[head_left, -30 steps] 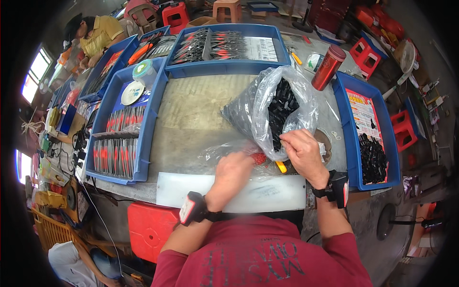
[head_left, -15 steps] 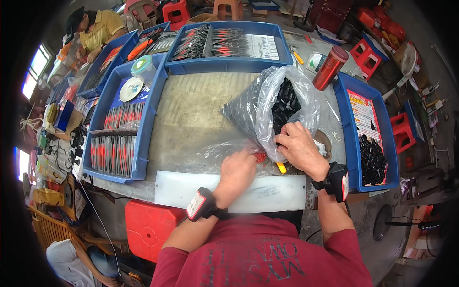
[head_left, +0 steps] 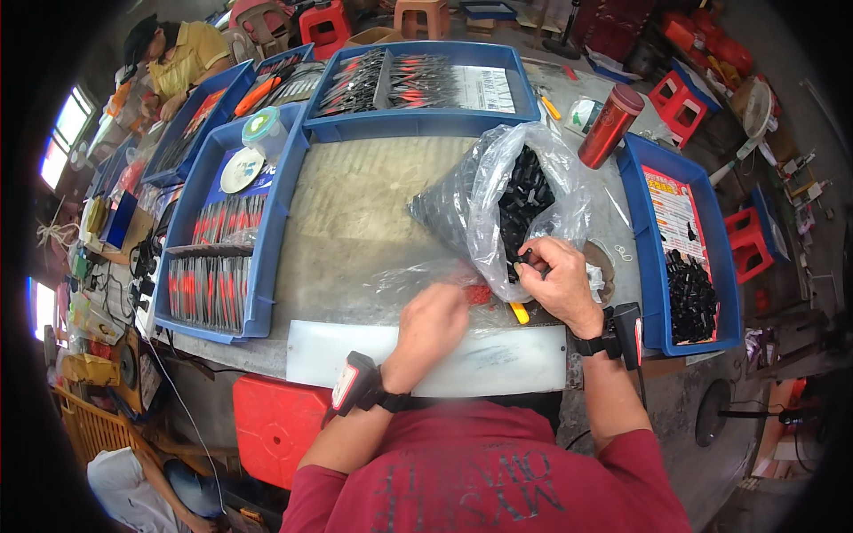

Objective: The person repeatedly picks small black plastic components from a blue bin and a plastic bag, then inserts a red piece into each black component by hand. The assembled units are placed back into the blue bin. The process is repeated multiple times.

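Note:
My right hand [head_left: 562,280] is closed at the near side of a clear plastic bag [head_left: 482,200], pinching a small black plastic part. Inside the bag's open mouth lies a heap of the same black parts [head_left: 526,191]. To its left my left hand [head_left: 433,322] is smeared by motion, so its fingers cannot be made out. It is beside small red pieces [head_left: 478,294] and a flat clear plastic bag [head_left: 404,282]. A yellow tool handle [head_left: 520,312] lies between my hands, near a white board [head_left: 329,355] at the table's front edge.
Blue trays with dark-and-red thin pieces stand at the left [head_left: 277,244] and back [head_left: 355,129]. On the right, a blue tray [head_left: 653,266] holds more black parts. A red flask [head_left: 610,126] is behind the bag. Another person [head_left: 191,53] sits at far left.
My left hand has moved slightly left and nearer to me. My right hand has lowered a little at the bag, and a black part now shows between its fingers.

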### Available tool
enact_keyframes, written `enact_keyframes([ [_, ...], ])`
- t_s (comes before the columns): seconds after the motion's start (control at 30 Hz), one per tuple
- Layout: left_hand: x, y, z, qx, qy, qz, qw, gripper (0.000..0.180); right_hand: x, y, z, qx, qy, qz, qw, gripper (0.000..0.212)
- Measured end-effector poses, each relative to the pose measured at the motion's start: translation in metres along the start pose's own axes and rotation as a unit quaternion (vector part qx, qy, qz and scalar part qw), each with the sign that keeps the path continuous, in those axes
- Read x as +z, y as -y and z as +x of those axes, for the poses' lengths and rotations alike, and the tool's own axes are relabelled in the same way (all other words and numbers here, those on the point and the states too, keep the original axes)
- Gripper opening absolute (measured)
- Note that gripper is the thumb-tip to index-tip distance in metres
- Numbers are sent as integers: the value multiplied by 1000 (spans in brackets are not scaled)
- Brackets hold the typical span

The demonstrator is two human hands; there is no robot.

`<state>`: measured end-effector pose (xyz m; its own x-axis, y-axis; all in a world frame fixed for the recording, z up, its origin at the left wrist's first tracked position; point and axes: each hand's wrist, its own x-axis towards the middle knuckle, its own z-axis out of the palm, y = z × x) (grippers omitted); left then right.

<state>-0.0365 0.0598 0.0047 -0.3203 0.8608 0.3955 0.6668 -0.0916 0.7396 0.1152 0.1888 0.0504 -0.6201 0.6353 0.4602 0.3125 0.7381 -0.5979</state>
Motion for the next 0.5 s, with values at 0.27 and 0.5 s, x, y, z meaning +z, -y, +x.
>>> enact_keyframes([
  [0.27, -2, -3, -8, -95, 32, -103, 990, 3, 3, 0, -9, 123, -49, 137, 982, 15],
  [0.5, -6, -7, -10, -150, 55, -207, 965, 4, -8, -5, -21, 131, -54, 233, 962, 29],
])
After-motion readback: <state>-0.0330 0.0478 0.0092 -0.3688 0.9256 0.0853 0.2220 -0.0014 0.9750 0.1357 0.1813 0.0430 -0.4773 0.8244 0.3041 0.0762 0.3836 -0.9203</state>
